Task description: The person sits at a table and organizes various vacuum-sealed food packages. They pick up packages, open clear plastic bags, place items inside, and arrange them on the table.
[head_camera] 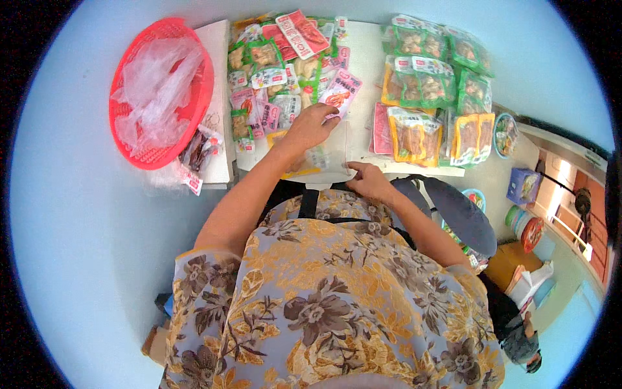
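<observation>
My left hand (pixel 313 125) has its fingers and thumb around the lower end of a pink food packet (pixel 344 90), at the edge of a loose heap of food packets (pixel 272 78). A clear plastic bag (pixel 335 158) lies flat on the white table (pixel 367 68) in front of my body. It has a yellow-edged packet (pixel 303 170) at its left side; whether that packet is inside or under the bag I cannot tell. My right hand (pixel 369 181) pinches the bag's right edge near the table's front.
At left is a red plastic basket (pixel 112 104) of clear bags (pixel 155 87), with dark packets (pixel 194 150) beside it. Filled bags of packets (pixel 423 82) are stacked at right. Farther right are a small basket (pixel 505 136), a grey stool or chair (pixel 461 219) and another person (pixel 515 321).
</observation>
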A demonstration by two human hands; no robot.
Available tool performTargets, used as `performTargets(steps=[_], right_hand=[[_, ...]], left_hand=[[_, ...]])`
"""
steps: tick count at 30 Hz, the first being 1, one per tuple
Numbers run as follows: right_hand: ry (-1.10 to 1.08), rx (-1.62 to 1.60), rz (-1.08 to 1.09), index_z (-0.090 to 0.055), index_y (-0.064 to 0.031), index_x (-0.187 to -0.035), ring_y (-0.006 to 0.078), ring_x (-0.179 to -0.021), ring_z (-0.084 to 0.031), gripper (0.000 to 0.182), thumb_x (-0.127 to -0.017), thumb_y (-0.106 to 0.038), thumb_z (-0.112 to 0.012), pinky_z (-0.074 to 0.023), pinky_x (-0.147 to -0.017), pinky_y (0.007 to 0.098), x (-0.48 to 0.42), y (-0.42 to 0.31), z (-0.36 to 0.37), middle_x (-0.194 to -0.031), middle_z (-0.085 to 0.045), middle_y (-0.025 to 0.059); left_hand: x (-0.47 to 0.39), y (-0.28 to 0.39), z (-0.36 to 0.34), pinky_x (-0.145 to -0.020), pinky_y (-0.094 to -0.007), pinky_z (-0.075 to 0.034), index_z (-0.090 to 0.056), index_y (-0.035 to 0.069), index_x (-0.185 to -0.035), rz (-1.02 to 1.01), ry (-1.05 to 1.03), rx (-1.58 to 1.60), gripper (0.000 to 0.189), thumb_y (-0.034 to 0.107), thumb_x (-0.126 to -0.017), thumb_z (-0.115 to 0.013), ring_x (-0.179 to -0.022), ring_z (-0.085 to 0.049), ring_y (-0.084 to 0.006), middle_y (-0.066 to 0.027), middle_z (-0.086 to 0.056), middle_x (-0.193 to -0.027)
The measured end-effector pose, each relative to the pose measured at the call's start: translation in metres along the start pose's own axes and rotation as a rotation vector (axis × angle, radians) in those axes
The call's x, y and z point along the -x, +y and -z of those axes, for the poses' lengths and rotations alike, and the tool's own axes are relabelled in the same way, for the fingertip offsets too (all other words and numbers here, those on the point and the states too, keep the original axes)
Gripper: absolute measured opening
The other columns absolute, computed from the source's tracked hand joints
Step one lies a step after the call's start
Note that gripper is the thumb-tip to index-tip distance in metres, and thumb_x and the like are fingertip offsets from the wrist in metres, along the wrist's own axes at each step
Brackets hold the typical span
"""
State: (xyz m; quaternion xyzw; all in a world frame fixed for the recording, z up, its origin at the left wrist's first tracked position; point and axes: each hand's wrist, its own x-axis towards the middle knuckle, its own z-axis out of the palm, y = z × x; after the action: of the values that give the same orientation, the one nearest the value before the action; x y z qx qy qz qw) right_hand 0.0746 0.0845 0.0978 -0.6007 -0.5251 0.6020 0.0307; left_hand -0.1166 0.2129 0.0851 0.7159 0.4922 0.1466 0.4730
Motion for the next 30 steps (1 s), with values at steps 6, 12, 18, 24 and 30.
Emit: performTargets(steps=[6,12,18,24,30], right_hand=[[0.167,-0.168,0.052,-0.063,0.0026,-0.114,0.0111,-0.075,-0.062,0.036,-0.082,-0.013,-0.070,-0.0506,-0.069,0.0291,0.001,0.024,-0.033,-0.085,-0.069,0.0101],[0.337,-0.034,-0.032,-0.068,0.0039,-0.097,0.0182,-0.069,-0.062,0.024,-0.083,-0.016,-0.067,-0.0501,-0.066,0.0337,0.008,0.009,-0.034,-0.076,-0.068,0.0128],[0.437,-0.135,-0.108,-0.072,0.0009,-0.092,0.0319,-0.075,-0.068,0.024,-0.082,-0.020,-0.066,-0.0519,-0.071,0.0391,0.013,0.000,-0.041,-0.084,-0.069,0.0200],[0.469,-0.021,-0.035,-0.072,0.0001,-0.090,0.0302,-0.080,-0.067,0.021,-0.080,-0.018,-0.068,-0.0517,-0.073,0.0375,0.028,-0.018,-0.031,-0.088,-0.069,0.0180],[0.572,0.130,0.348,-0.069,0.0002,-0.091,0.0327,-0.088,-0.065,0.014,-0.081,-0.010,-0.068,-0.0515,-0.079,0.0403,0.066,-0.069,0.004,-0.095,-0.066,0.0160]], left_hand=[[-0.037,-0.011,-0.011,-0.082,-0.0407,-0.050,-0.068,0.004,-0.107,-0.098,-0.236,-0.029,0.033,0.031,-0.089,-0.060,-0.094,-0.065,-0.0308,-0.0167,-0.068,-0.101],[-0.040,-0.008,-0.017,-0.080,-0.0383,-0.051,-0.070,0.004,-0.101,-0.060,-0.283,-0.010,0.031,0.031,-0.089,-0.061,-0.088,-0.067,-0.0295,-0.0162,-0.070,-0.093],[-0.043,-0.018,-0.025,-0.073,-0.0365,-0.050,-0.069,0.001,-0.098,-0.117,-0.276,0.069,0.030,0.029,-0.089,-0.061,-0.077,-0.065,-0.0270,-0.0149,-0.069,-0.085],[-0.031,0.000,-0.011,-0.066,-0.0372,-0.049,-0.067,-0.001,-0.091,0.012,0.038,0.213,0.024,0.022,-0.089,-0.061,-0.070,-0.065,-0.0277,-0.0168,-0.067,-0.079],[0.041,0.048,0.065,-0.065,-0.0297,-0.048,-0.064,-0.003,-0.090,0.001,0.354,0.367,0.015,0.012,-0.091,-0.058,-0.068,-0.062,-0.0163,-0.0105,-0.066,-0.076]])
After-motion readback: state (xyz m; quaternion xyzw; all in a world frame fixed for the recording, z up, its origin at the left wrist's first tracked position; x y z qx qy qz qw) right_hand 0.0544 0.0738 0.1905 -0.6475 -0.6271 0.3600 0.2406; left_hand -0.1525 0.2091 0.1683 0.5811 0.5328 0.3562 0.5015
